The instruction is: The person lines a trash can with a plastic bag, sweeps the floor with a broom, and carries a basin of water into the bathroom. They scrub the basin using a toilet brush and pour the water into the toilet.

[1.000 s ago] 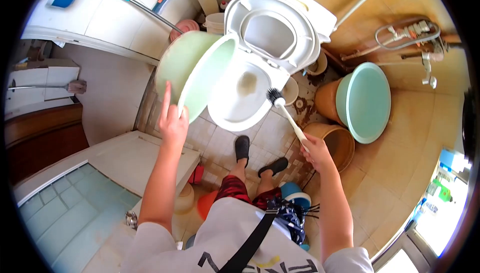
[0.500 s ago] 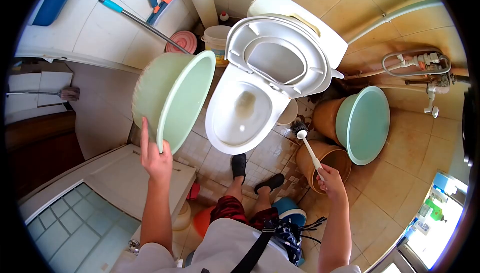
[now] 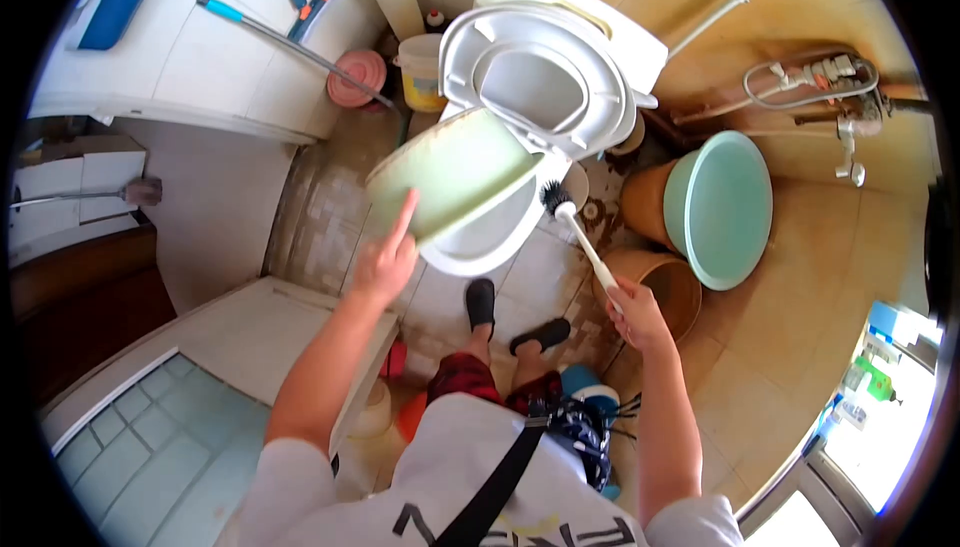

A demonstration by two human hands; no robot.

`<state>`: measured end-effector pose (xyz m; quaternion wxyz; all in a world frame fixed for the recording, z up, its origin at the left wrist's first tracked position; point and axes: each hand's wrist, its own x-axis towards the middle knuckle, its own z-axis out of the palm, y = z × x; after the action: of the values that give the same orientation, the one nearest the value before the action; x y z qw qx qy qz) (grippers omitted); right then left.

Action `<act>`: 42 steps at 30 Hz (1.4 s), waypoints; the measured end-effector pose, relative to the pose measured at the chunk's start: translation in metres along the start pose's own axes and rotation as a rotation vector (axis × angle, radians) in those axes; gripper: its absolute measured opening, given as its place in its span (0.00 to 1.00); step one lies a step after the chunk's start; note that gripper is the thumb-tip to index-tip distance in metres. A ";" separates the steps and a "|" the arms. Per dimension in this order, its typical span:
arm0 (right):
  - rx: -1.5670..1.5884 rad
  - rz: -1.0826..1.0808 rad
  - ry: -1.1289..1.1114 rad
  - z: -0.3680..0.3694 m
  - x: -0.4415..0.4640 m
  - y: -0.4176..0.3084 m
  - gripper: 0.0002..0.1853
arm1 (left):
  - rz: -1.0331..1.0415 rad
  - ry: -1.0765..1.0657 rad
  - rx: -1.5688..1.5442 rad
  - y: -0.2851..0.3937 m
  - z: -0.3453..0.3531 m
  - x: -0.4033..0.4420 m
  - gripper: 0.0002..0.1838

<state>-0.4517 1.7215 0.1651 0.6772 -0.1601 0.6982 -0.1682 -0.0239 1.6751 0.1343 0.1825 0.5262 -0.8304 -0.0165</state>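
Observation:
My left hand [image 3: 384, 269] grips the rim of a pale green basin [image 3: 455, 172], index finger stretched along its outer side. The basin is tipped over the toilet bowl [image 3: 462, 263], with its open side facing down and right; it hides much of the bowl. My right hand [image 3: 640, 315] is closed round the white handle of a toilet brush [image 3: 588, 245]. Its dark bristles point up beside the bowl's right edge, apart from the basin. Behind, the toilet seat and lid [image 3: 618, 77] stand raised against the tank.
At right, a turquoise basin [image 3: 718, 209] leans on a brown bucket [image 3: 645, 202], near another brown bucket [image 3: 682, 297]. Pipes and a tap [image 3: 850, 162] are on the right wall. A long-handled pole [image 3: 290, 47], pink lid [image 3: 357, 79] and yellow-white bucket [image 3: 420, 72] stand at back left.
The green basin has swung right from beside the toilet to over the bowl and tipped over, my left hand still on its rim. The brush has moved slightly left and up.

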 end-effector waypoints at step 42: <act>0.141 -0.405 -0.314 0.055 -0.136 -0.075 0.26 | -1.267 1.123 -1.807 0.042 -0.135 -0.119 0.09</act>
<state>-0.3928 1.7144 0.3186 0.7392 -0.2731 0.5250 -0.3215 0.0278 1.8206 0.2351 0.7705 0.4545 0.0730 -0.4409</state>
